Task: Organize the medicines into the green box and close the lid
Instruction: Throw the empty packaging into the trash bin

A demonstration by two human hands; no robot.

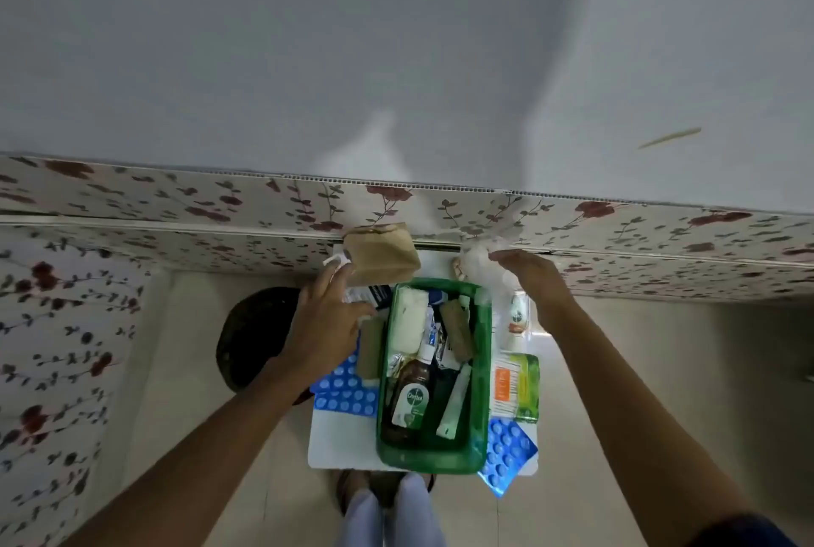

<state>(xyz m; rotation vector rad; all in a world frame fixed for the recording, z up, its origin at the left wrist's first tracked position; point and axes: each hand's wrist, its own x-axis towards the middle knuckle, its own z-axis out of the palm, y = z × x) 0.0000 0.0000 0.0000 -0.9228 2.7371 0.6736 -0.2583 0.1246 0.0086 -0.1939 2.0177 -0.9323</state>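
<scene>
The green box (pixel 481 375) stands open on a small white table (pixel 341 443). Inside lie a brown Dettol bottle (pixel 407 397), a white roll (pixel 409 320), a white tube (pixel 453 403) and other small packs. My left hand (pixel 326 322) hovers left of the box with spread fingers, near a brown paper bag (pixel 381 256) and a tan roll (pixel 369 348). My right hand (pixel 535 282) reaches past the box's far right corner, its fingers on a clear, whitish plastic piece (pixel 478 262); whether it grips it is unclear.
Blue blister strips (pixel 343 397) lie left of the box, and another blue strip (pixel 506 456) at its near right. A green and orange packet (pixel 515 386) and a small white carton (pixel 519 315) lie on the right. A floral-papered wall is behind, a dark round object (pixel 251 335) on the floor at left.
</scene>
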